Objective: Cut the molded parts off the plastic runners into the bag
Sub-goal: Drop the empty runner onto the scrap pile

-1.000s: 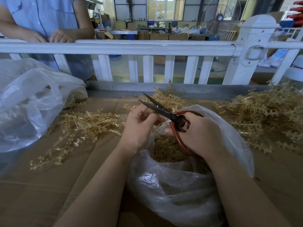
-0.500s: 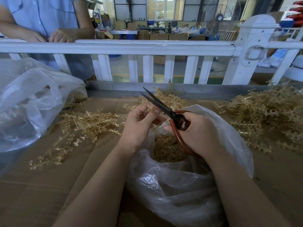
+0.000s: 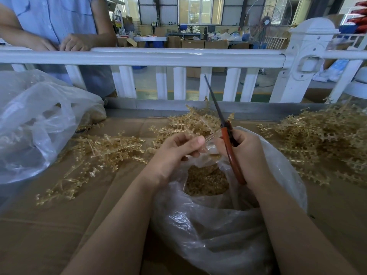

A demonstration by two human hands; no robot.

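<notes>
1. Scissors (image 3: 218, 108) now point up with blades together, swung clear of the left hand since a second ago.
2. Right hand (image 3: 246, 153) grips the red handles.
3. Left hand (image 3: 174, 153) pinches a clear runner piece (image 3: 210, 142) above the bag (image 3: 228, 225), so cut parts (image 3: 206, 180) drop inside.
4. Uncut runners (image 3: 317, 139) lie on the worktop (image 3: 49, 235), near.

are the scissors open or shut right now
Shut. The scissors show one thin dark line of blade pointing up toward the railing, with no gap, gripped by the right hand.
</notes>
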